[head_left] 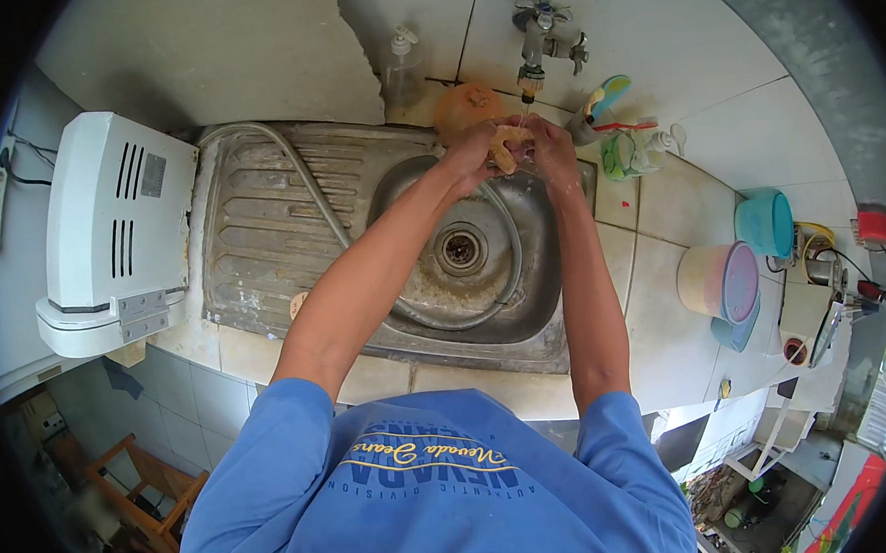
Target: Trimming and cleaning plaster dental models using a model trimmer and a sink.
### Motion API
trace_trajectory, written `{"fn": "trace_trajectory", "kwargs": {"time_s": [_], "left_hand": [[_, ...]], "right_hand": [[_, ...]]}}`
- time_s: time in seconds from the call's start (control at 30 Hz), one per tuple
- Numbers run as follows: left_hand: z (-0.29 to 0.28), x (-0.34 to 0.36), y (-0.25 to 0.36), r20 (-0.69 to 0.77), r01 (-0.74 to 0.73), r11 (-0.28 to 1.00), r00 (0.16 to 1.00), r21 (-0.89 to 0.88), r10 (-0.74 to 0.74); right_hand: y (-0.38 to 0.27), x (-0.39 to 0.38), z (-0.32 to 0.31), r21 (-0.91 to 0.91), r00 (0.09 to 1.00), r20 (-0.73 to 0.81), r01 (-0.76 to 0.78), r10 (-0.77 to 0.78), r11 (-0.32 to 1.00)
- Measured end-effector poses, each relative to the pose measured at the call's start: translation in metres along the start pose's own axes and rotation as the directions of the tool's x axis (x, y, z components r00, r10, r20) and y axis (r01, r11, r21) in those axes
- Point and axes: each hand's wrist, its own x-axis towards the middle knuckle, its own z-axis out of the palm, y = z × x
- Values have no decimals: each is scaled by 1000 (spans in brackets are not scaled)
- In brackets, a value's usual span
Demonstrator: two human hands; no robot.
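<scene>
**Rinsing at the tap, both hands busy**

Rinsing a small tan object (505,153) under the tap (534,43), held up over the far rim of the steel sink (445,316). Left hand (472,155) curled around one side of it, fingers narrow and closed on it. Right hand (550,143) pressed against the other side, also closed in on it; hard to tell whether it grips or only rubs. Thin stream of water visible falling from the spout onto the hands.

Judged as mid-wash: object wet and in hand, water running, nothing yet set down to dry. Basin holding only a grey hose (308,183) that loops across the ribbed drainboard (261,246) and around the drain (460,248). Some grime showing on the basin floor.

Packages and containers, by place:
- Clear pump bottle (402,66) against the wall tiles, left of the tap.
- Orange round thing (466,105) just behind the hands, partly hidden.
- Cup with toothbrushes (600,108) right of the tap, green pouch (619,155) beside it.
- Pastel tub with purple lid (719,282) on the right counter, teal bowl (766,223) behind it.
- White appliance (110,229) with vent slots and a grey label patch, left of the drainboard.
</scene>
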Motion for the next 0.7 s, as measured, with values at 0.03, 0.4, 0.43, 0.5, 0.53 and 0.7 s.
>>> {"fn": "trace_trajectory", "kwargs": {"time_s": [0.03, 0.4, 0.43, 0.5, 0.53, 0.7], "left_hand": [[4, 10, -4, -50, -4, 999, 999, 40, 6], [-11, 55, -18, 397, 101, 938, 917, -332, 42], [21, 46, -17, 146, 32, 950, 989, -312, 15], [45, 36, -15, -128, -45, 963, 992, -266, 11], [45, 33, -15, -160, -90, 958, 986, -272, 47], [-3, 45, -17, -192, -12, 997, 981, 74, 26]], "right_hand": [[-3, -3, -4, 1, 1000, 0, -2, 2, 1000], [15, -8, -22, 277, 1000, 0, 20, -20, 961], [23, -7, -28, 280, 1000, -8, 16, -14, 960], [34, -3, -32, 563, 996, -28, -58, 89, 825], [35, -2, -29, 566, 996, -14, -66, 89, 822], [43, -6, -7, 540, 991, 119, -120, 65, 833]]}}
